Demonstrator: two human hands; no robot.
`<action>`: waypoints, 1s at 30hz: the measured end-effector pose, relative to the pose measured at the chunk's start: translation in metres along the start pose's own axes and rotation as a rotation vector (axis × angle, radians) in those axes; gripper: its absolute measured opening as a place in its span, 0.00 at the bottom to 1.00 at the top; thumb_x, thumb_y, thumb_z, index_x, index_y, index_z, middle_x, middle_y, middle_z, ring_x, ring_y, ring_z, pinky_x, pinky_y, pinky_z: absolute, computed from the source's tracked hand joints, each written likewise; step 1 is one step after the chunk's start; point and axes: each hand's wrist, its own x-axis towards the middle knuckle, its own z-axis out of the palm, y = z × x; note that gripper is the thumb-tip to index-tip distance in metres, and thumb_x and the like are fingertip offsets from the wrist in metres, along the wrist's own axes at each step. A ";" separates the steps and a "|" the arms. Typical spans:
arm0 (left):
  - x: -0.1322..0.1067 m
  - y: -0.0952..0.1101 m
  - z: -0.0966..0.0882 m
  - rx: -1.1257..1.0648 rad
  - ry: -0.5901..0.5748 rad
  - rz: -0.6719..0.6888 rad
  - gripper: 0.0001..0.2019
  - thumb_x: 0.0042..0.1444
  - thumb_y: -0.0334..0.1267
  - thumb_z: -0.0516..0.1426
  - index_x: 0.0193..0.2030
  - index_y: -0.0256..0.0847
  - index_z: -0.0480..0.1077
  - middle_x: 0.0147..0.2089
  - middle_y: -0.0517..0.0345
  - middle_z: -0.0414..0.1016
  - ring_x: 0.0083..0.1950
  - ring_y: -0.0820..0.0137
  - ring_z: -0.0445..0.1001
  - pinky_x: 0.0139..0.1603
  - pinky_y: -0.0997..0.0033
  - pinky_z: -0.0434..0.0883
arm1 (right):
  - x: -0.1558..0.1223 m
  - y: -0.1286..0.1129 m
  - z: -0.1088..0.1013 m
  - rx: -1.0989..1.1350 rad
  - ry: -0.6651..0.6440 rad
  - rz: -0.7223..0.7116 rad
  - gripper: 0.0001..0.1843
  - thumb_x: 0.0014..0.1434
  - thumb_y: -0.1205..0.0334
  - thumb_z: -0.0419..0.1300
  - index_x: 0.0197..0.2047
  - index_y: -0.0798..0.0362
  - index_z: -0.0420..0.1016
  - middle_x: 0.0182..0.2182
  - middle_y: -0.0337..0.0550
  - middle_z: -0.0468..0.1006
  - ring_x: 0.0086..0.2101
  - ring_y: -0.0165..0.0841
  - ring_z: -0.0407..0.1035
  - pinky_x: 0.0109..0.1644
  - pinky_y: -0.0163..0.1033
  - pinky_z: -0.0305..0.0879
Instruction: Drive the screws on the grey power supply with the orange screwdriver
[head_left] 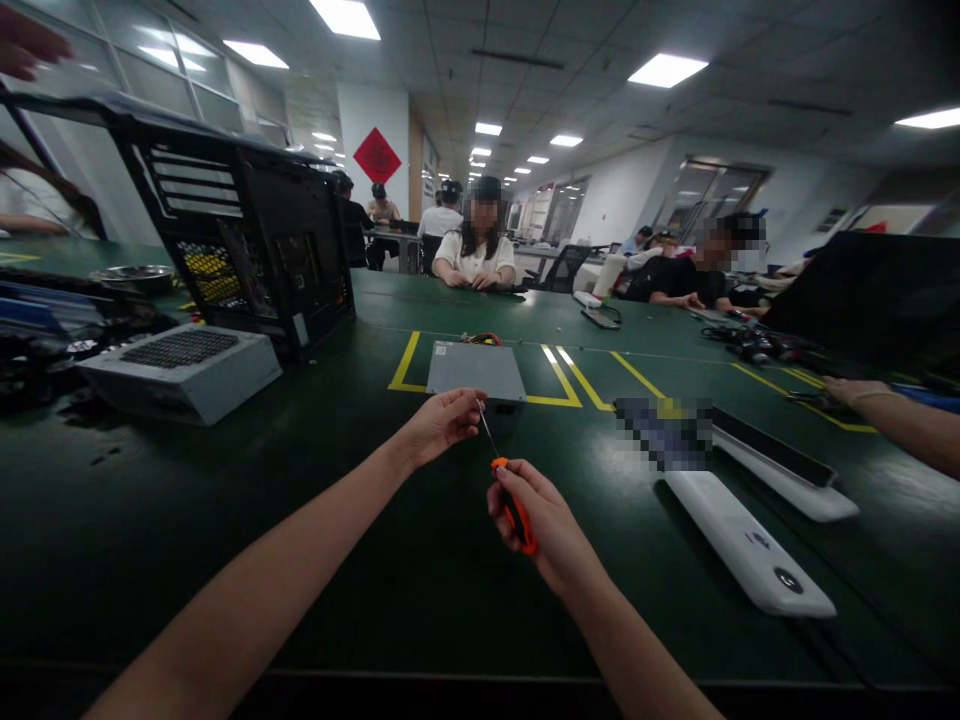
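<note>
In my right hand (536,515) is a screwdriver (519,515) with an orange and black handle, its thin shaft pointing up and away from me. My left hand (448,420) is closed in a pinch at the shaft's tip. Whatever small thing lies between those fingertips is too small to make out. Just beyond my hands, a grey metal power supply unit (474,368) rests on the green table (337,600), within yellow tape lines. Red and yellow wires (481,339) show at its far side. My left hand overlaps its near edge in view.
At the left stand an open black computer case (300,230) and another grey power supply (187,365). A metal bowl (133,278) sits behind them. White devices (750,545) with cables lie on the right. A co-worker's hand (855,392) reaches in there; other people sit across the table.
</note>
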 end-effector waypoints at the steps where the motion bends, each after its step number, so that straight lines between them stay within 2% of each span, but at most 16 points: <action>1: 0.000 -0.001 0.000 -0.004 0.004 -0.009 0.11 0.50 0.38 0.59 0.39 0.35 0.70 0.33 0.59 0.69 0.28 0.81 0.68 0.28 0.81 0.69 | 0.000 0.000 -0.001 0.030 0.000 0.004 0.14 0.51 0.51 0.57 0.31 0.52 0.60 0.19 0.32 0.68 0.15 0.21 0.58 0.15 0.25 0.48; 5: -0.001 -0.012 0.000 0.039 0.025 -0.055 0.11 0.52 0.38 0.58 0.41 0.36 0.70 0.35 0.58 0.71 0.30 0.80 0.70 0.30 0.80 0.69 | 0.005 0.002 -0.007 0.220 0.051 0.019 0.12 0.50 0.54 0.58 0.31 0.53 0.62 0.19 0.33 0.69 0.15 0.21 0.58 0.15 0.25 0.49; 11: -0.002 -0.032 0.001 0.210 0.057 -0.138 0.09 0.50 0.35 0.59 0.38 0.35 0.71 0.33 0.56 0.70 0.30 0.80 0.69 0.31 0.81 0.67 | 0.010 0.005 -0.010 0.508 0.184 0.092 0.07 0.55 0.60 0.53 0.30 0.55 0.64 0.18 0.35 0.68 0.14 0.20 0.58 0.14 0.24 0.50; 18: 0.000 -0.036 -0.004 0.186 0.051 -0.144 0.10 0.50 0.33 0.59 0.40 0.34 0.70 0.33 0.56 0.70 0.31 0.79 0.69 0.34 0.79 0.66 | 0.004 0.012 -0.019 0.558 0.194 0.182 0.08 0.57 0.63 0.50 0.28 0.56 0.64 0.17 0.36 0.66 0.13 0.20 0.56 0.13 0.23 0.48; 30: 0.001 -0.038 -0.007 0.191 0.025 -0.135 0.11 0.49 0.35 0.60 0.40 0.34 0.70 0.33 0.57 0.70 0.30 0.79 0.68 0.35 0.78 0.65 | 0.011 0.009 -0.024 0.543 0.198 0.159 0.09 0.58 0.63 0.50 0.28 0.56 0.64 0.17 0.36 0.67 0.13 0.20 0.56 0.13 0.23 0.48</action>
